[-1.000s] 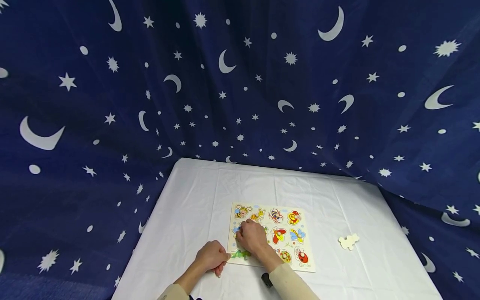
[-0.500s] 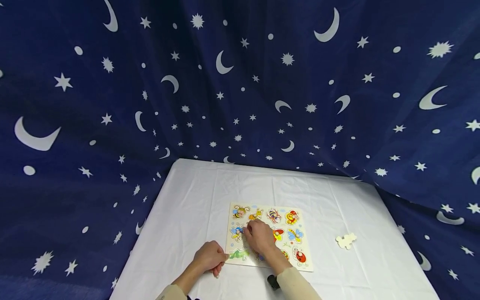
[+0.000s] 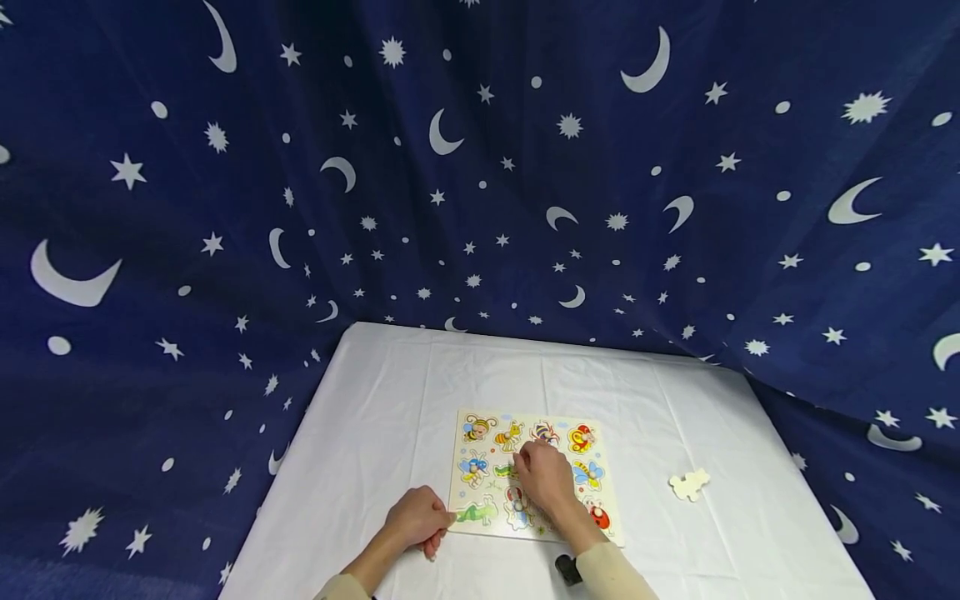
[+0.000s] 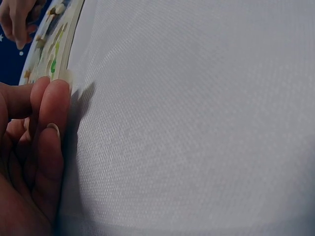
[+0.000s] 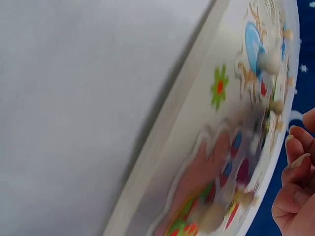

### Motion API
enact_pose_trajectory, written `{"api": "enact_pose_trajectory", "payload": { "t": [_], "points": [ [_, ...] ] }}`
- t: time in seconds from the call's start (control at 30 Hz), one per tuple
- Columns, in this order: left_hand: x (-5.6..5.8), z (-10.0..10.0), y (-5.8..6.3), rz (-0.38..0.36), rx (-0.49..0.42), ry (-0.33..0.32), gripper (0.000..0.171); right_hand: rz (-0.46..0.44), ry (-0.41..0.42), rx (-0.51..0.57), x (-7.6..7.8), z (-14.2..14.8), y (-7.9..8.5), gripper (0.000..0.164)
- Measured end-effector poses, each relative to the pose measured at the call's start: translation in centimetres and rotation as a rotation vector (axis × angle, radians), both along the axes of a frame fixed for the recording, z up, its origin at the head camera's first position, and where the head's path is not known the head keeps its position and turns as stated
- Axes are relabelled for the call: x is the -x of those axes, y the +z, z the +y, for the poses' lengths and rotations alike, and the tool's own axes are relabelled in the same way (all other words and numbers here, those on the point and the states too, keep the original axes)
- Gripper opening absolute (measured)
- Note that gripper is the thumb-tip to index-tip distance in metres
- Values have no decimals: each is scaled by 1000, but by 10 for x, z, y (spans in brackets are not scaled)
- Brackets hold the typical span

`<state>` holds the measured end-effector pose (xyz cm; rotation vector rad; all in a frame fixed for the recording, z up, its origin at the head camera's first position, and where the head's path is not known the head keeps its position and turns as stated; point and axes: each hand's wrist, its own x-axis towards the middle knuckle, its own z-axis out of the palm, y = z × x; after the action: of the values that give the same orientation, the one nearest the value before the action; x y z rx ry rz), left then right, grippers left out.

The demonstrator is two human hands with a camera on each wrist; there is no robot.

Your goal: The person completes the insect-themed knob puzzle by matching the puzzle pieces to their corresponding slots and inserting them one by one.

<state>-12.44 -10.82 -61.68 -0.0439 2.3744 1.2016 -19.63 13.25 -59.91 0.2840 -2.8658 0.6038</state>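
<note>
A wooden knob puzzle board [image 3: 482,495] printed with insects lies flat on the table. My left hand [image 3: 418,517] pinches its near left corner between thumb and fingers. Beside that corner is a pale green caterpillar shape [image 3: 476,511] on which I see no knob. Over the board's middle right hovers my right hand [image 3: 549,477], hiding some of the pieces. In the right wrist view its fingers [image 5: 299,169] are loosely bent, with nothing seen between them. Pieces with wooden knobs, such as a blue bug piece [image 3: 473,469], sit in the board.
A loose cream-coloured puzzle piece [image 3: 689,484] lies on the white tablecloth [image 3: 375,400] to the board's right, its plain side up. A dark blue curtain [image 3: 420,167] with moons and stars hangs around the table. A black device [image 3: 567,570] sits at my right wrist.
My right hand has moved rightwards across the board from the blue bug piece, uncovering pieces on the left and middle. My left hand stays at the corner.
</note>
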Motion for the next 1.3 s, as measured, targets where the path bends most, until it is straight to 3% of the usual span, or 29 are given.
{"api": "enact_pose_trajectory", "payload": {
  "t": [0.23,0.5,0.97,1.3],
  "points": [
    [-1,0,2,-11,-10,-8,33,-41,-70,25,0,22,2,17],
    [-1,-1,2,3,4,-9,33,9,-109,19,7,39,4,19],
    [-2,-2,5,-15,-6,-1,33,-2,-222,17,5,79,7,15],
    [-2,-1,3,-13,-9,-4,33,-90,-355,20,2,115,2,15]
  ]
}}
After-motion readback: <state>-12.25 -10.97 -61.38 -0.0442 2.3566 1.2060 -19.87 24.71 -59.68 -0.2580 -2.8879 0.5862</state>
